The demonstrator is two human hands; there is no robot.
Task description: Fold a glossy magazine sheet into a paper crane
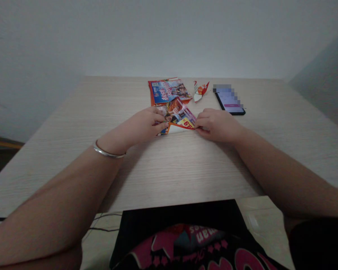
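A colourful printed paper sheet (177, 111) lies on the table between my hands, its near edge lifted and turned so the white underside shows. My left hand (150, 123) pinches its left side, with a silver bangle round that wrist. At the right corner, the fingertips of my right hand (214, 123) close on the same sheet. Just beyond it sits a stack of printed leaflets (169, 91), blue on top, partly overlapped by the sheet. To the right of the stack stands a small folded paper crane (200, 91) in red, orange and white.
A phone (230, 100) with its screen lit lies behind my right hand. The pale wood-grain table (169, 168) meets a grey wall (169, 41) at its far edge. Dark cables (108, 229) run below the near edge at the left.
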